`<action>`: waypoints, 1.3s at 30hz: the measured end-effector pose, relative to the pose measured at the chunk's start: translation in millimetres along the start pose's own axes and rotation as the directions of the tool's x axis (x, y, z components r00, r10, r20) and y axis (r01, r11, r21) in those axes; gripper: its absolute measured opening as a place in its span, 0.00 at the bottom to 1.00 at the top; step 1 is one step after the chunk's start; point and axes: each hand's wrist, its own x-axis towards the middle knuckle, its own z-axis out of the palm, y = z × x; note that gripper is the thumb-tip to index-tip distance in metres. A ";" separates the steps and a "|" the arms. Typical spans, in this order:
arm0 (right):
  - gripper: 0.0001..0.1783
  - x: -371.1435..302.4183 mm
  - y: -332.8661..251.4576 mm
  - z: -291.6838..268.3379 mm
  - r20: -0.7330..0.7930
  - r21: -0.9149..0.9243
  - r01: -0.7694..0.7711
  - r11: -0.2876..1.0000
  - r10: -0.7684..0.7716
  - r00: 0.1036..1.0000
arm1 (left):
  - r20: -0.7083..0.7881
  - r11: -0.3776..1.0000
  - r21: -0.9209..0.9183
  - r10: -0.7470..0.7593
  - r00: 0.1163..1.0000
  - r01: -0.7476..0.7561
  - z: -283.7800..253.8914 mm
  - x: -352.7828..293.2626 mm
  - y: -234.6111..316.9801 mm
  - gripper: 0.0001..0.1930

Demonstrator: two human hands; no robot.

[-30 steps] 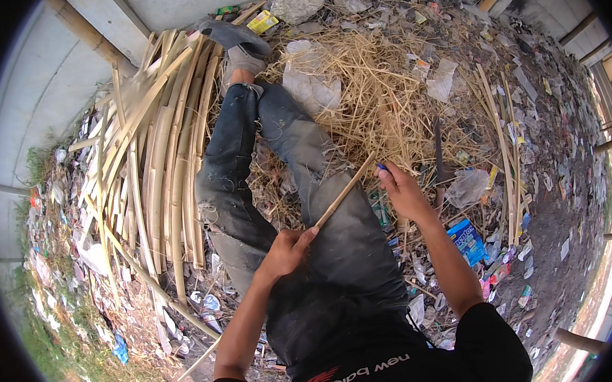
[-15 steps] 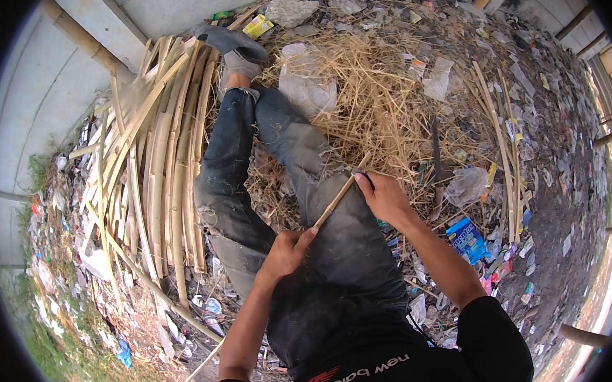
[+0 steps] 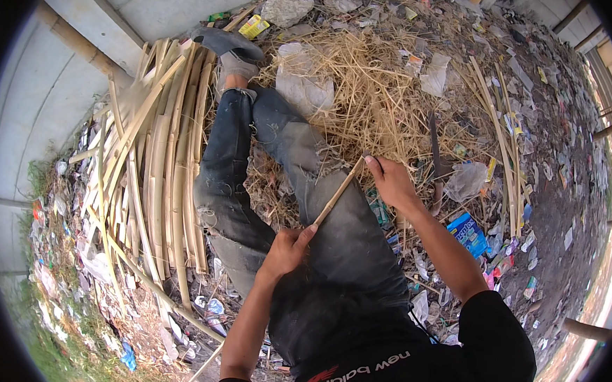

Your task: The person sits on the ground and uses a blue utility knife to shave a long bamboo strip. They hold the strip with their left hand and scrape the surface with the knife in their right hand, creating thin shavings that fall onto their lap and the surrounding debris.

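Observation:
My left hand [image 3: 289, 254] is closed round the near end of a narrow bamboo strip [image 3: 336, 197], which slants up and away to the right over my thigh. At the strip's far tip is my right hand [image 3: 392, 183], its thumb touching or very close to the tip. The right fingers are curled, and what lies inside them is hidden. Beneath the strip are my dark, frayed trousers [image 3: 343, 220], dusted with pale shavings.
Long split bamboo pieces [image 3: 161, 179] are heaped at the left. Ahead lies a pile of pale shavings [image 3: 373, 82]. A long dark blade [image 3: 435, 141] lies right of it. More strips [image 3: 496, 134] are farther right, and a blue packet [image 3: 468, 235] sits among litter. A wall [image 3: 41, 102] stands behind the bamboo.
My right hand has slid up and right to the strip's far tip. A dark thing that showed by its thumb is now out of sight. The left hand keeps its hold.

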 end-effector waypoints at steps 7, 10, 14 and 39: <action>0.28 -27.3 -9.6 24.7 0.091 -0.023 0.094 0.995 -0.092 0.992 | 0.034 0.998 -0.054 -0.020 0.999 0.022 -1.6 1.2 -4.8 0.38; 0.28 -19.6 -7.7 19.9 0.041 0.024 0.116 0.993 -0.116 0.992 | 0.039 0.995 -0.096 -0.028 0.999 0.032 0.6 9.4 -7.4 0.38; 0.25 -49.2 -13.3 42.8 0.099 0.019 0.255 0.967 -0.256 0.962 | 0.029 0.994 -0.105 0.006 1.000 -0.003 2.7 11.5 -7.2 0.38; 0.34 -55.4 -23.5 45.7 0.073 -0.048 0.243 0.969 -0.239 0.968 | 0.003 0.992 -0.112 0.065 0.998 -0.064 3.4 5.7 1.8 0.36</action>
